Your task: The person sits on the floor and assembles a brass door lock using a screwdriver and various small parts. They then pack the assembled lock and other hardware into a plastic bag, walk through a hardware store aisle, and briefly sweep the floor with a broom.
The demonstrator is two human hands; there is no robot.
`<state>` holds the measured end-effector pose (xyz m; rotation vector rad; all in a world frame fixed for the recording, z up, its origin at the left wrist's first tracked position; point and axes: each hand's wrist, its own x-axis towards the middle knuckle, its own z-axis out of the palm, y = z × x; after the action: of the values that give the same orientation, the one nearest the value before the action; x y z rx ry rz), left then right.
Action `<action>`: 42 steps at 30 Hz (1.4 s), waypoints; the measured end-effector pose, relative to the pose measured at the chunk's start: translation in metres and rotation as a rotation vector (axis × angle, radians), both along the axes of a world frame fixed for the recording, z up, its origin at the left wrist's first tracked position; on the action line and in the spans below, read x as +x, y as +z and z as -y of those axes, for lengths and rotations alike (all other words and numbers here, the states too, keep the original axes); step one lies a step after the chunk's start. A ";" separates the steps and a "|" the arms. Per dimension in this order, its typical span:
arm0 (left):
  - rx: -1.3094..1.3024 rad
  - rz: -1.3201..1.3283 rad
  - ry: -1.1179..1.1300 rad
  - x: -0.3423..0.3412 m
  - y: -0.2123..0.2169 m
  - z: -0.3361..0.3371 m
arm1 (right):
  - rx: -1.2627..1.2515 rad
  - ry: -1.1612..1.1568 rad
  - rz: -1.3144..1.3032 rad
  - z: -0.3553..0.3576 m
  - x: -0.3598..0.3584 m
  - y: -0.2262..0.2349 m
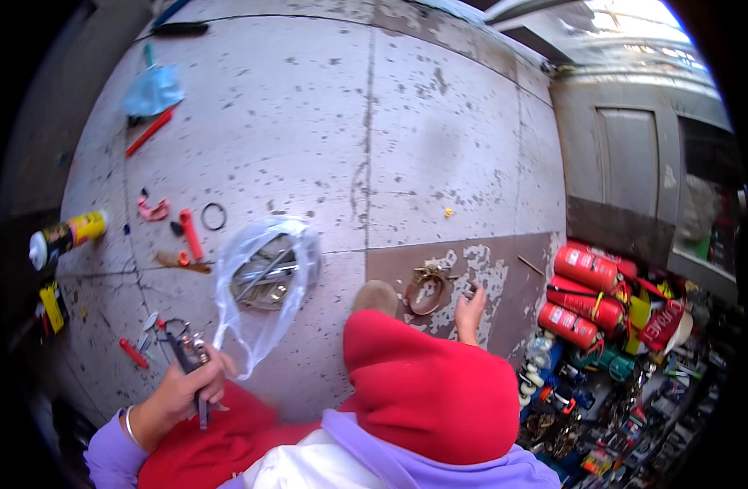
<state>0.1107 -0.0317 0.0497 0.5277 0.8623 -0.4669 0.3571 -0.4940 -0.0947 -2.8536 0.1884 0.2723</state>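
My left hand (196, 381) is closed around a long dark metal piece (178, 352); small shiny brass-coloured and silvery parts cluster at its upper end. I cannot tell its exact kind. My right hand (469, 316) is over the floor by my knee, its fingers drawn together at a small dark thing too small to name. Just left of that hand lies a brownish ring-shaped band (427, 293) with metal bits on its top edge. Between my hands, an open clear plastic bag (297, 240) holds several metal pieces (268, 277), some long and rod-like.
Red fire extinguishers (584, 267) lie stacked at right, above a dense heap of tools and hardware (610, 407). At left are a yellow-and-black tube (68, 238), a red-handled piece (191, 235), a black ring (214, 217) and a blue cloth-like item (154, 91). A yellow bit (448, 213) lies ahead.
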 end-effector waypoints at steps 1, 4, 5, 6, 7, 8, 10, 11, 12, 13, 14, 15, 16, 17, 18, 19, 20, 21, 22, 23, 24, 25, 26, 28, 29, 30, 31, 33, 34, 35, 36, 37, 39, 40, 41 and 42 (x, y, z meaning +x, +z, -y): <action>0.003 0.012 0.001 0.005 -0.003 0.001 | -0.019 -0.030 -0.028 0.002 -0.005 0.001; 0.024 0.027 0.003 0.016 -0.009 0.004 | -0.183 0.169 -0.083 -0.009 -0.013 0.008; 0.038 0.028 0.013 0.016 -0.010 0.003 | -0.198 0.270 -0.110 -0.015 -0.014 0.009; 0.052 0.029 0.024 0.016 -0.012 0.002 | -0.146 0.279 -0.122 -0.012 -0.014 0.006; 0.076 0.033 0.035 0.019 -0.011 0.001 | -0.092 0.287 -0.133 -0.009 -0.013 0.003; 0.090 0.031 0.042 0.020 -0.012 0.000 | -0.042 0.291 -0.147 -0.006 -0.013 0.000; 0.116 0.025 0.056 0.022 -0.014 -0.001 | 0.042 0.267 -0.164 0.001 -0.009 -0.006; 0.123 0.024 0.060 0.024 -0.014 -0.002 | 0.065 0.267 -0.153 -0.003 -0.006 -0.008; 0.129 0.025 0.063 0.026 -0.014 -0.002 | 0.089 0.265 -0.145 -0.007 -0.003 -0.009; 0.133 0.023 0.063 0.027 -0.014 -0.003 | 0.001 0.284 -0.116 -0.012 -0.004 -0.011; 0.135 0.025 0.064 0.029 -0.014 -0.003 | -0.042 0.321 -0.091 -0.017 0.000 -0.010; 0.138 0.024 0.059 0.032 -0.014 -0.004 | -0.086 0.358 -0.066 -0.022 0.005 -0.010; 0.144 0.030 0.060 0.033 -0.013 -0.004 | -0.128 0.394 -0.040 -0.028 0.009 -0.010; 0.150 0.039 0.065 0.033 -0.013 -0.004 | -0.125 0.390 -0.055 -0.029 0.015 -0.012; 0.159 0.056 0.077 0.031 -0.012 -0.005 | -0.107 0.386 -0.044 -0.031 0.017 -0.013; 0.161 0.075 0.075 0.031 -0.011 -0.006 | -0.092 0.378 -0.035 -0.031 0.018 -0.012; 0.162 0.093 0.073 0.031 -0.010 -0.006 | -0.077 0.371 -0.025 -0.032 0.020 -0.010; 0.156 0.114 0.057 0.032 -0.007 -0.008 | -0.052 0.310 -0.099 -0.036 0.021 -0.001; 0.162 0.120 0.034 0.034 -0.002 -0.010 | -0.021 0.251 -0.103 -0.034 0.017 -0.004; 0.162 0.130 0.012 0.036 0.002 -0.011 | 0.005 0.191 -0.103 -0.030 0.015 -0.004; 0.167 0.136 -0.006 0.037 0.006 -0.011 | 0.036 0.136 -0.103 -0.028 0.013 -0.007; 0.174 0.143 -0.035 0.038 0.009 -0.013 | 0.135 0.038 -0.107 -0.027 0.013 -0.011; 0.193 0.145 -0.063 0.039 0.009 -0.015 | 0.255 -0.066 -0.136 -0.026 0.014 -0.016; 0.213 0.149 -0.120 0.040 0.008 -0.015 | 0.473 -0.295 -0.161 -0.016 0.015 -0.019; 0.232 0.128 -0.144 0.041 0.007 -0.016 | 0.559 -0.411 -0.193 -0.018 0.018 -0.018; 0.234 0.100 -0.147 0.043 0.006 -0.016 | 0.664 -0.493 -0.208 -0.021 0.024 -0.018; 0.231 0.071 -0.150 0.046 0.005 -0.015 | 0.786 -0.570 -0.238 -0.023 0.030 -0.014; 0.227 0.037 -0.167 0.049 0.003 -0.016 | 0.947 -0.667 -0.260 -0.030 0.044 -0.011; 0.209 0.049 -0.213 0.049 0.001 -0.016 | 0.984 -0.708 -0.267 -0.032 0.055 -0.019; 0.195 0.060 -0.258 0.048 -0.001 -0.018 | 0.933 -0.683 -0.226 -0.033 0.063 -0.026; 0.178 0.076 -0.300 0.047 -0.003 -0.019 | 0.861 -0.643 -0.172 -0.036 0.076 -0.035; 0.169 0.098 -0.420 0.044 -0.006 -0.022 | 0.782 -0.585 -0.133 -0.043 0.087 -0.047; 0.223 0.287 -0.528 0.031 -0.015 -0.015 | 0.612 -0.420 -0.052 -0.055 0.111 -0.064; 0.241 0.396 -0.577 0.032 -0.017 -0.007 | 0.541 -0.338 -0.016 -0.060 0.122 -0.072; 0.263 0.505 -0.623 0.034 -0.017 0.002 | 0.482 -0.265 0.013 -0.065 0.130 -0.079; 0.209 0.575 -0.713 0.040 -0.016 0.005 | 0.456 -0.221 0.039 -0.068 0.139 -0.077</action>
<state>0.1505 -0.0371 0.0341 1.1084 0.1432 -0.8214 0.4964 -0.4262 -0.1715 -2.3609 0.3777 0.1846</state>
